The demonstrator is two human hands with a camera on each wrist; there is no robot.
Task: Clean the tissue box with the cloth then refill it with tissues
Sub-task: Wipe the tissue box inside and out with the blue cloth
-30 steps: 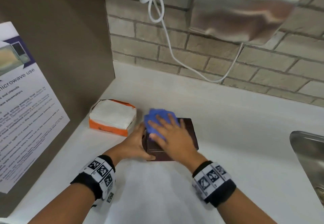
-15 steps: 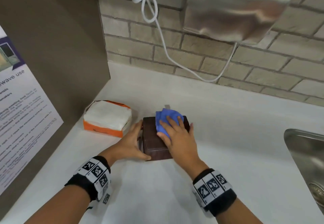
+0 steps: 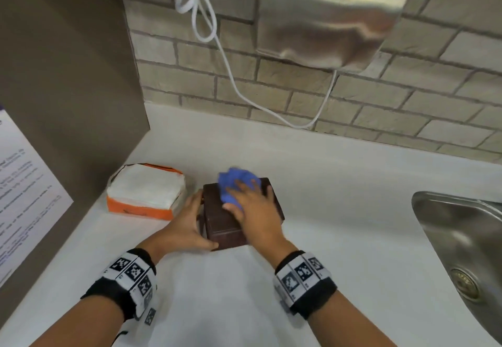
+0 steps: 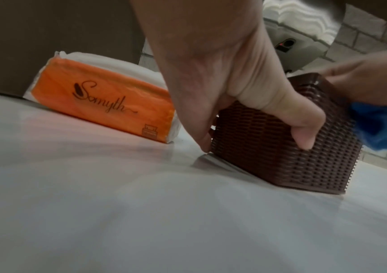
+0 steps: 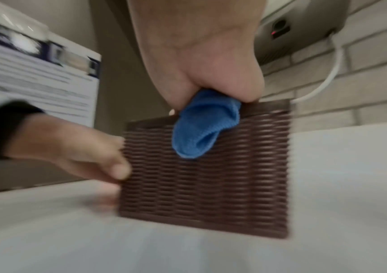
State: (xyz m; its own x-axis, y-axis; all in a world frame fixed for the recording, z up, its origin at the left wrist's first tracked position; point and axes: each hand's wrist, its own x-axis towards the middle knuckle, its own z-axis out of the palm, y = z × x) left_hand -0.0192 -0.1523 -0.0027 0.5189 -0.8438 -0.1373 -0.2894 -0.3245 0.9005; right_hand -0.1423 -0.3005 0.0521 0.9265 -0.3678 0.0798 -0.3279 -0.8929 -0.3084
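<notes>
A dark brown woven tissue box (image 3: 217, 220) stands on the white counter (image 3: 339, 197). My left hand (image 3: 199, 223) grips its left side, thumb on the near face, which the left wrist view shows close up on the box (image 4: 269, 157). My right hand (image 3: 244, 197) lies flat on top, fingers spread, pressing a bunched blue cloth (image 3: 231, 183) onto the lid. In the right wrist view a fold of cloth (image 5: 206, 125) hangs from under the palm over the box's near face (image 5: 211, 184). An orange pack of white tissues (image 3: 146, 194) lies just left of the box.
A brown panel with a printed poster (image 3: 24, 197) closes off the left. A brick wall at the back carries a steel hand dryer (image 3: 334, 15) and its white cord (image 3: 217, 47). A steel sink (image 3: 461, 238) is set into the counter at right.
My right hand has slid the cloth back and forth over the box top. The left hand has kept its grip and the box has turned slightly. The head view has tilted upward.
</notes>
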